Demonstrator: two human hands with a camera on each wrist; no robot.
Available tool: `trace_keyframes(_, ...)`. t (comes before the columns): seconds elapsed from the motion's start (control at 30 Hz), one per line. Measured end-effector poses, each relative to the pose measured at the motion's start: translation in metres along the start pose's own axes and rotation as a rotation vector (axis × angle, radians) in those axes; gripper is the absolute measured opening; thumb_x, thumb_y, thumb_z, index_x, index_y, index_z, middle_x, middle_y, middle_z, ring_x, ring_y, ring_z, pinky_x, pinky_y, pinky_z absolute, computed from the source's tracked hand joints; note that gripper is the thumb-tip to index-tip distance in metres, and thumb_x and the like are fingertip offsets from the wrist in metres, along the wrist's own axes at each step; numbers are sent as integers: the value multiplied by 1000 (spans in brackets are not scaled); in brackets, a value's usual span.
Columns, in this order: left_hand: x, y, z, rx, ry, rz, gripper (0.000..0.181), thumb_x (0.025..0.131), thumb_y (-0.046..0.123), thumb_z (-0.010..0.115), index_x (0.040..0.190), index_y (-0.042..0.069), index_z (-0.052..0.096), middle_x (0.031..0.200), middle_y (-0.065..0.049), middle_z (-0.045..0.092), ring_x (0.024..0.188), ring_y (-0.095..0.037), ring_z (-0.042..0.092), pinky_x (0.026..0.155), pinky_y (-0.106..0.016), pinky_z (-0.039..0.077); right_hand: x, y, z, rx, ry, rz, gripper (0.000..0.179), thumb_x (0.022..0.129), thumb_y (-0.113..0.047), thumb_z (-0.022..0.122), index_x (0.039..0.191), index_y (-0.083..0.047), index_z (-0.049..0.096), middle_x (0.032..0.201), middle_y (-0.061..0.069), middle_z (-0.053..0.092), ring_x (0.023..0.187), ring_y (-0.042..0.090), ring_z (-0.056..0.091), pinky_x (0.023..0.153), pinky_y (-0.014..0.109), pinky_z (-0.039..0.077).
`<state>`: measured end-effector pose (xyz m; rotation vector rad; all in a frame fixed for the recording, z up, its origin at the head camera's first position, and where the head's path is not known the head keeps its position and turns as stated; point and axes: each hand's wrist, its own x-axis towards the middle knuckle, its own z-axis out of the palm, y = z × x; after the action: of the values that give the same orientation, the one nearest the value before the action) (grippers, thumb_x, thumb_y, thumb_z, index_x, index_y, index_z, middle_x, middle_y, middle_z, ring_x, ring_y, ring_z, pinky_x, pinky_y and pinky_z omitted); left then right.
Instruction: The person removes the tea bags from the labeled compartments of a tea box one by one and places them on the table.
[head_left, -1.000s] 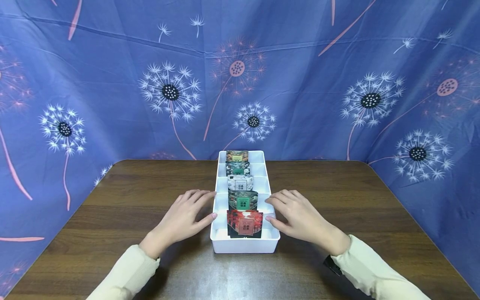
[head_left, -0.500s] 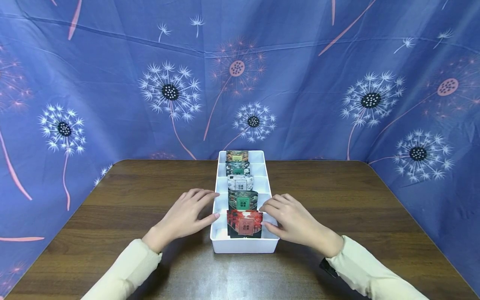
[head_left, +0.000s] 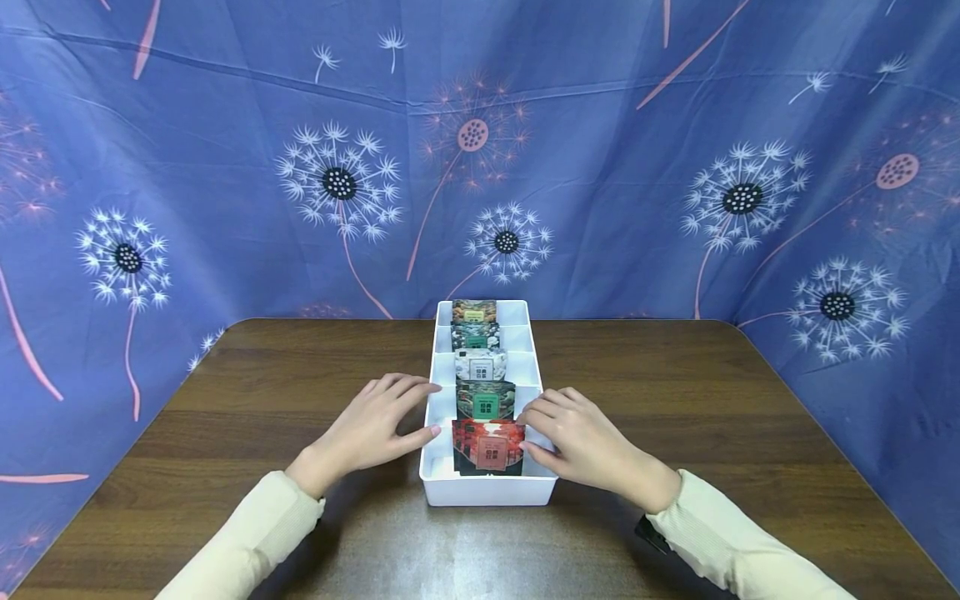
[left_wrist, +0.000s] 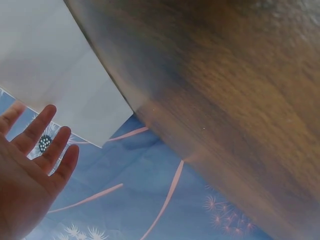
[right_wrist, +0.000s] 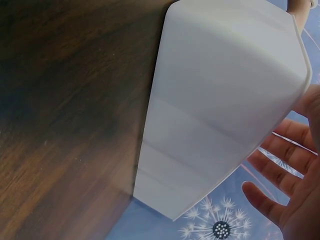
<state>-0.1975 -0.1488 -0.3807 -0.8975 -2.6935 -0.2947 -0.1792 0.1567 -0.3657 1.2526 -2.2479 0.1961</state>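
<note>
Between half-spread, empty left grip (head_left: 366,427) and right grip (head_left: 587,439), patterned sachets (head_left: 491,451) line a white tray (head_left: 489,493). Brown table (head_left: 660,375), dandelion cloth (head_left: 600,167) behind.

The tray (head_left: 487,493) looks like smooth, satiny plastic; inside it, smooth-faced sachets (head_left: 491,452); under it, a glossy wood-grained worktop (head_left: 645,375); behind it, creased matt cloth (head_left: 607,217).

The left hand (left_wrist: 32,175) spreads its fingers by the white box (left_wrist: 55,70).

Booth-like spot: dandelion cloth (head_left: 607,225), wooden table (head_left: 690,400)
</note>
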Motion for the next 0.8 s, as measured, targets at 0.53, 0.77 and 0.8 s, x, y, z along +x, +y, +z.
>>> trace_keyframes(0.53, 0, -1, 2, 7, 13, 17, 57, 86, 63, 41, 130, 29, 49, 125, 6, 52, 115, -17, 47, 94, -43, 38, 0, -1, 2, 16, 7, 26, 17, 74, -26, 72, 87, -18, 63, 84, -8, 63, 83, 11, 56, 74, 31, 44)
trace_keyframes(0.77, 0, -1, 3, 4, 7, 11, 58, 86, 64, 40, 129, 28, 50, 126, 6, 52, 115, -17, 47, 94, -44, 38, 0, -2, 2, 31, 18, 23, 21, 71, -25, 76, 84, -17, 62, 81, -8, 63, 80, 11, 55, 74, 31, 44)
trace_keyframes(0.8, 0, -1, 3, 4, 5, 10, 58, 86, 64, 40, 129, 27, 50, 126, 6, 52, 116, -17, 47, 94, -44, 38, 0, -2, 2, 32, 20, 23, 21, 70, -25, 76, 84, -17, 62, 81, -8, 63, 80, 11, 55, 73, 31, 44)
